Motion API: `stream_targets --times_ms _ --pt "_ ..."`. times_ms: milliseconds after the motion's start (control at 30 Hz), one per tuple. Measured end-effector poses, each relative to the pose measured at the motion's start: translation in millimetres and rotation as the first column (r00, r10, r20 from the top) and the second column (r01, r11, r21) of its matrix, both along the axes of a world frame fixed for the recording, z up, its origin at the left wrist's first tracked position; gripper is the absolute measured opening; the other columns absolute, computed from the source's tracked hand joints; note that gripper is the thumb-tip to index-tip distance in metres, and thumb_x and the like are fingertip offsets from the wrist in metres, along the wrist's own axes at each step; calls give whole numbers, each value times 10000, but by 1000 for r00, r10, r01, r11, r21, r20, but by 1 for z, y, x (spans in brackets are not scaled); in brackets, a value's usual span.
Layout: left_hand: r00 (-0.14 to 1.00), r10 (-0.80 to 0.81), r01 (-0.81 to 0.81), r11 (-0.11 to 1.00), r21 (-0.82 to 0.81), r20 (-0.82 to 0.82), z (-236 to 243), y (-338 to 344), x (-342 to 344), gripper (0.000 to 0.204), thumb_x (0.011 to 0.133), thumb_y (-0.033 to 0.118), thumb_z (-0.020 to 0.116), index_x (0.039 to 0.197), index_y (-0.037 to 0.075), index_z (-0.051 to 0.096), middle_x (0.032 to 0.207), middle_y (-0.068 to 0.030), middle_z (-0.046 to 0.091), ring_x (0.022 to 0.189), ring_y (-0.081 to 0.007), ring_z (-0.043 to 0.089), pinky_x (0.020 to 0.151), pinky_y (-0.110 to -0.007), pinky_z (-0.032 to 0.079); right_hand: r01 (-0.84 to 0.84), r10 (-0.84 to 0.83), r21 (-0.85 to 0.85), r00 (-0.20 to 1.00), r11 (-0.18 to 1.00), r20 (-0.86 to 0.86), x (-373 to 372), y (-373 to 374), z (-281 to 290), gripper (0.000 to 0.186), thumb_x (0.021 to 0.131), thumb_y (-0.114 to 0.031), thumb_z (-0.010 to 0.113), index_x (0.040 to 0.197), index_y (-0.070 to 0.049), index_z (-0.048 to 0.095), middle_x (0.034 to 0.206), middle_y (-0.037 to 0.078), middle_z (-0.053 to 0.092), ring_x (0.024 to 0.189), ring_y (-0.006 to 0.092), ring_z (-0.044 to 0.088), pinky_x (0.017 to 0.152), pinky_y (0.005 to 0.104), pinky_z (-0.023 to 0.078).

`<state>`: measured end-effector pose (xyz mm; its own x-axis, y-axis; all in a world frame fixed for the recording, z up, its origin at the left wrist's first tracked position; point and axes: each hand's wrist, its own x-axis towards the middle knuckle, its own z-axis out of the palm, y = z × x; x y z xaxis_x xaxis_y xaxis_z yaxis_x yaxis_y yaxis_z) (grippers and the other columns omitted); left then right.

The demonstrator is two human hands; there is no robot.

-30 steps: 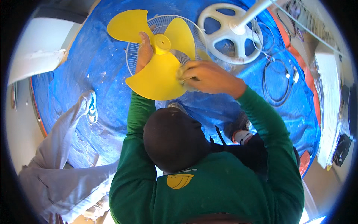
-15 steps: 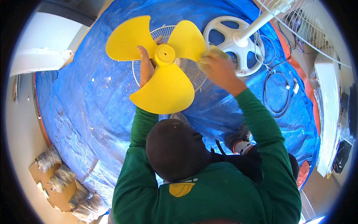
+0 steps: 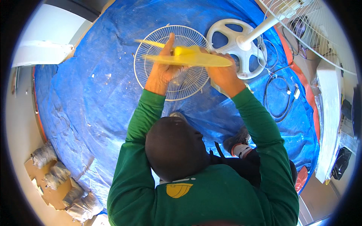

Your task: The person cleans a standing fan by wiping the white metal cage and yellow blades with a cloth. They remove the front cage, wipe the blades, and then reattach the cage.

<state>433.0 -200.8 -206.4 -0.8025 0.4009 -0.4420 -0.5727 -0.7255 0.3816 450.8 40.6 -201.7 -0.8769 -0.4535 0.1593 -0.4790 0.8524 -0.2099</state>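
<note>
the glossy yellow plastic fan rotor (image 3: 196, 59) lay nearly edge-on between both hands, its long axis running left to right. the left hand (image 3: 162, 73), half curled with one digit raised, held it near the hub; the right hand (image 3: 224, 77) bent behind its right end, though i couldn't tell how closed. under them sat a round white wire grille (image 3: 144, 81). i could read no writing anywhere.

Beneath my fingers (image 3: 171, 40) a creased blue tarp (image 3: 102, 98) spreads out, flecked with pale bits (image 3: 93, 75) to their left. A round white wire grille (image 3: 184, 83) lies on it, right below them. Just to their right stands a white spoked base (image 3: 244, 46); beyond that, a dark cable (image 3: 266, 96) lies looped.
</note>
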Motion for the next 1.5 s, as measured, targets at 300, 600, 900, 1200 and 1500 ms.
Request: stream_targets --times_ms 300,600,900,1200,1500 --pt "987 85 -122 952 -282 -139 -29 -37 18 973 1126 763 376 1377 -134 656 1298 -256 750 1195 -347 743 1065 -468 600 144 238 -419 640 896 730 -13 22 2 491 1028 -419 708 1245 19 757 1074 242 794 976 372 757 884 479 556" --pt "973 229 -229 973 -43 0 -43 -40 31 1128 1093 826 265 1642 -156 349 1605 -373 513 1520 -506 495 1326 -586 321 201 83 -342 746 918 661 2 19 -19 444 1069 -327 669 1350 15 710 1117 253 787 1036 420 746 901 486 557" --pt "752 640 -624 768 -140 156 -65 -40 19 1205 1042 855 340 1760 -59 22 1827 -309 128 1712 -458 101 1386 -548 103 326 -322 -128 946 937 50 5 -35 -48 415 1085 -200 593 1455 -18 637 961 285 775 888 499 754 817 578 601" --pt "804 572 -553 820 -149 164 -96 -48 18 1285 986 942 328 1770 13 -87 1854 -277 -34 1723 -442 -40 1384 -559 -46 171 -162 -32 969 985 189 -37 -25 -31 371 1010 -127 614 1362 -33 684 960 233 790 939 433 790 828 567 615" --pt "779 605 -602 795 -75 167 -106 -29 8 1155 1051 852 351 1789 54 -37 1845 -279 98 1703 -460 143 1371 -599 96 -31 75 -116 914 993 398 39 -70 -45 302 1021 -124 641 1287 -5 719 1052 267 766 1038 423 755 876 528 582"
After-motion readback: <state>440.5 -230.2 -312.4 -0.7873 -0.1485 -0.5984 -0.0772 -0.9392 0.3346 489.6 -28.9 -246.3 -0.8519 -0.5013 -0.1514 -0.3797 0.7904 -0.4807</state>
